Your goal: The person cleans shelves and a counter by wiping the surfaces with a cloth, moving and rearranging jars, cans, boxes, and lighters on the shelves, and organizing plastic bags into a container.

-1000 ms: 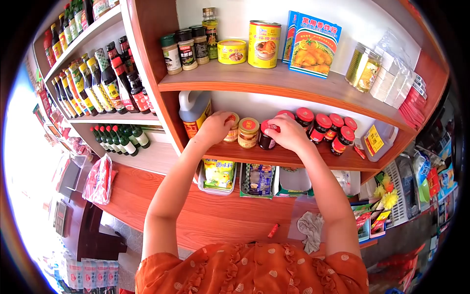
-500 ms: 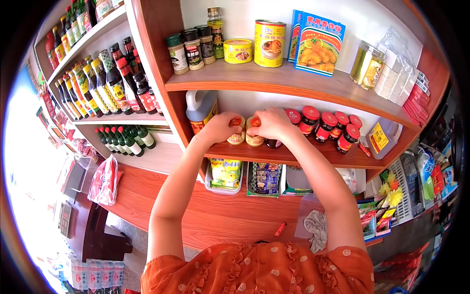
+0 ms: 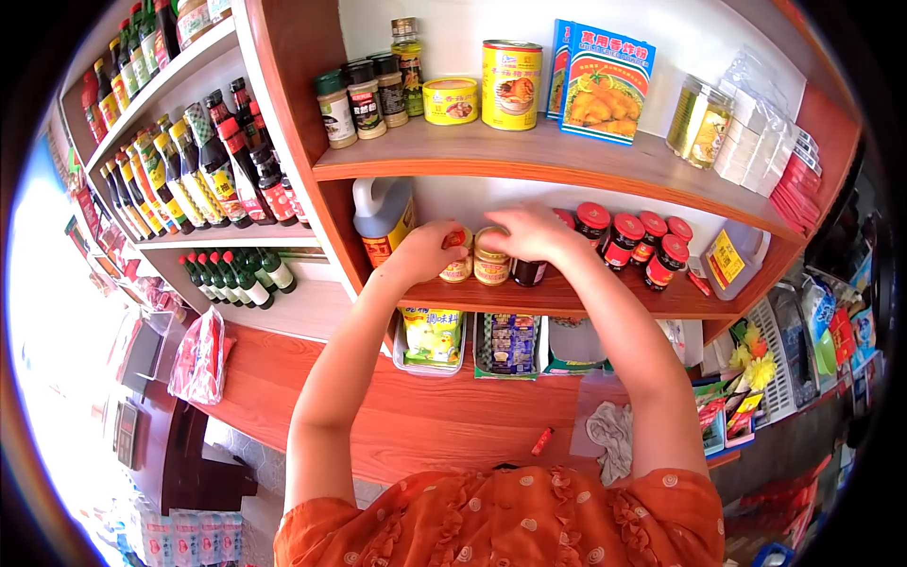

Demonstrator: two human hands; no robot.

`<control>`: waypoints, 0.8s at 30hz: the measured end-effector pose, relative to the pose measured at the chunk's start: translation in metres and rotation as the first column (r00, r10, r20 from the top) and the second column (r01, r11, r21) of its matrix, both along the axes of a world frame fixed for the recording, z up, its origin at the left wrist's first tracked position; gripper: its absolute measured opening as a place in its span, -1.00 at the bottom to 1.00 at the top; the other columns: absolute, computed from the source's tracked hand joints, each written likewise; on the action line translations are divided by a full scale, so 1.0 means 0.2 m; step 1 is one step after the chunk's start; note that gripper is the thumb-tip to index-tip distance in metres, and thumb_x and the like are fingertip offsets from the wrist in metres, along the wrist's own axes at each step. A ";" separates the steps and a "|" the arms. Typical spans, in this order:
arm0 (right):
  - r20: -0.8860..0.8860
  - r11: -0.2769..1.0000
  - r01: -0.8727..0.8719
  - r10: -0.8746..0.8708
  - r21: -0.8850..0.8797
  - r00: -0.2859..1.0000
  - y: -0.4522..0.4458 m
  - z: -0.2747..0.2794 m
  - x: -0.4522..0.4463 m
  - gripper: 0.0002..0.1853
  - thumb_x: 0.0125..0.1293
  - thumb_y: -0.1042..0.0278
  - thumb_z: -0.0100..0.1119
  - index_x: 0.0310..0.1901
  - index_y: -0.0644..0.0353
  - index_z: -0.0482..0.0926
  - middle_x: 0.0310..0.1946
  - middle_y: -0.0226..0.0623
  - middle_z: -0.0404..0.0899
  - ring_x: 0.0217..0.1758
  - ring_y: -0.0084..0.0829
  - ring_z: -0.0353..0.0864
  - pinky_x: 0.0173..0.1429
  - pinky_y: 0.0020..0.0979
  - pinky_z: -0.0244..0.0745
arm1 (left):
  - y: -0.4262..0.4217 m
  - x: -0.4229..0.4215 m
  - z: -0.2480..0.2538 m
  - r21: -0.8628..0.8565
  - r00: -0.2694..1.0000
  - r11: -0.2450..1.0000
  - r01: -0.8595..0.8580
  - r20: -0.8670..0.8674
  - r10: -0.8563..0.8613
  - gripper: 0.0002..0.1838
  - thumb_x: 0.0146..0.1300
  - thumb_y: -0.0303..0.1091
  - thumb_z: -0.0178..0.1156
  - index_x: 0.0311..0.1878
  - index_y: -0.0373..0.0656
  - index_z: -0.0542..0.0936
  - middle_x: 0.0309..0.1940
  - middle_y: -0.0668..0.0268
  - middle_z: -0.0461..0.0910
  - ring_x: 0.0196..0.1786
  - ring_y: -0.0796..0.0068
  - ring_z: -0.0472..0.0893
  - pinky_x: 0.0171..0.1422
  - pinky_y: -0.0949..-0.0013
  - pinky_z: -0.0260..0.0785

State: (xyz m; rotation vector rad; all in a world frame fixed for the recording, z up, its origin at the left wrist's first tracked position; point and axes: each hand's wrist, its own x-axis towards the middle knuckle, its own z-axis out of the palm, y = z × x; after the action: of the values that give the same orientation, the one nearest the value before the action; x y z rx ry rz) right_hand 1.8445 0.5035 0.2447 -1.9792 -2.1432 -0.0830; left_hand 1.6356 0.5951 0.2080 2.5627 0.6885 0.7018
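Two small jars with cream-coloured labels stand side by side on the middle shelf. My left hand curls round the left jar, thumb and fingers at its lid. Beside it is the right jar, its lid now showing. My right hand hovers at that jar with fingers spread, index finger above the lid and thumb near its side; whether the thumb touches is unclear. Under my right hand a dark jar is partly hidden. Several red-lidded jars stand to the right.
A large handled jug is left of my hands; another jug stands far right. Above, the upper shelf holds cans, spice bottles and boxes. Below are a seasoning bag and a tray of packets. A cloth lies lower right.
My right hand's fingers have loosened and lifted off the right jar's lid, uncovering it. My left hand stays at the left jar. The view has shifted slightly.
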 end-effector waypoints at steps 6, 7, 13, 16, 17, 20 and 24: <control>0.239 0.979 0.147 -0.109 -0.144 0.965 -0.08 0.08 0.34 -0.58 0.13 0.37 0.14 0.07 0.08 0.64 -0.04 -0.07 0.67 0.16 -0.01 0.56 0.28 -0.13 0.44 | -0.10 0.19 0.03 0.330 0.985 0.943 -0.041 0.171 -0.016 -0.48 0.23 0.00 0.33 0.11 -0.18 0.61 0.15 -0.04 0.57 0.29 -0.03 0.48 0.43 0.03 0.26; 0.265 0.985 0.136 -0.103 -0.108 0.959 -0.10 0.06 0.35 -0.58 0.12 0.36 0.17 0.07 0.07 0.65 -0.04 -0.11 0.67 0.18 -0.04 0.54 0.29 -0.13 0.42 | -0.15 0.25 0.05 0.337 0.991 0.942 -0.008 0.125 -0.036 -0.48 0.23 0.03 0.32 0.08 -0.18 0.62 0.11 -0.02 0.58 0.26 -0.02 0.50 0.42 0.01 0.26; 0.322 0.994 0.089 -0.064 -0.062 0.945 -0.22 0.01 0.35 -0.70 0.05 0.20 0.32 -0.14 -0.01 0.73 -0.12 -0.22 0.69 0.16 -0.19 0.53 0.25 -0.14 0.39 | -0.38 0.55 0.15 0.473 0.929 0.878 -0.073 -0.287 0.232 -0.43 0.16 0.21 0.28 -0.03 -0.11 0.66 -0.08 0.16 0.64 0.14 0.09 0.57 0.51 -0.16 0.06; 0.227 0.998 0.044 -0.030 -0.055 0.973 -0.29 0.01 0.40 -0.67 0.05 0.28 0.31 -0.08 0.04 0.72 -0.14 -0.20 0.68 0.13 -0.12 0.56 0.19 -0.12 0.46 | -0.34 0.59 0.13 0.444 0.916 0.895 0.053 -0.379 0.134 -0.53 0.17 0.14 0.28 0.00 0.02 0.67 -0.05 0.19 0.64 0.22 0.12 0.52 0.56 -0.21 -0.05; 0.178 0.999 0.027 -0.019 -0.043 0.984 -0.32 0.00 0.42 -0.67 0.06 0.31 0.29 -0.08 0.06 0.72 -0.15 -0.20 0.68 0.12 -0.10 0.56 0.18 -0.11 0.48 | -0.31 0.58 0.13 0.438 0.920 0.893 0.104 -0.384 0.081 -0.55 0.19 0.12 0.28 0.01 0.05 0.67 -0.03 0.20 0.64 0.24 0.14 0.51 0.56 -0.22 -0.05; 0.004 0.999 -0.008 0.008 -0.031 1.000 -0.35 -0.04 0.48 -0.65 0.07 0.40 0.27 -0.05 0.17 0.69 -0.13 -0.13 0.67 0.09 -0.05 0.58 0.18 -0.13 0.50 | -0.22 0.58 0.11 0.262 0.918 0.931 0.253 -0.370 -0.145 -0.59 0.22 -0.11 0.30 0.13 0.06 0.62 0.16 0.32 0.59 0.29 0.20 0.48 0.54 -0.23 0.01; -0.115 0.996 -0.053 0.044 -0.073 0.992 -0.38 0.00 0.48 -0.61 0.06 0.49 0.26 -0.01 0.22 0.67 -0.06 -0.05 0.65 0.06 -0.05 0.61 0.18 -0.17 0.51 | -0.15 0.57 0.11 0.159 0.890 0.897 0.412 -0.280 -0.360 -0.58 0.18 -0.28 0.33 0.15 0.03 0.61 0.19 0.33 0.58 0.25 0.18 0.51 0.51 -0.21 0.10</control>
State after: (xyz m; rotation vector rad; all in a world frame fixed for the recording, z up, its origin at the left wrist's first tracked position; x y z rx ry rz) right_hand 1.9414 0.4272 0.2443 -1.9209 -2.1501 0.1178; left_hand 1.7502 0.5652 0.2292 2.8930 0.1528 0.3433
